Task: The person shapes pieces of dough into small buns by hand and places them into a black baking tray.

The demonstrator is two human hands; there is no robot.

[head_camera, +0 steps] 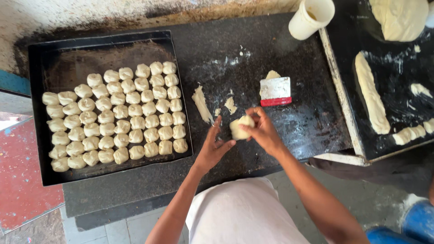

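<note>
Right hand (262,131) fingers wrapped round soft pale dough lump (239,127), left hand (213,147) open, touching it, above dark bench (289,122), beside black tray (40,174) of dough balls

left hand (212,147) open, right hand (262,129) pinching

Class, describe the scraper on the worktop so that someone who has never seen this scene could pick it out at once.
Start at the dark worktop, to the right of the tray of dough balls. Just beyond the hands, the right hand and left hand shaping a dough piece, lies the scraper. It is the only flat rectangular thing there, white with a red edge.
</note>
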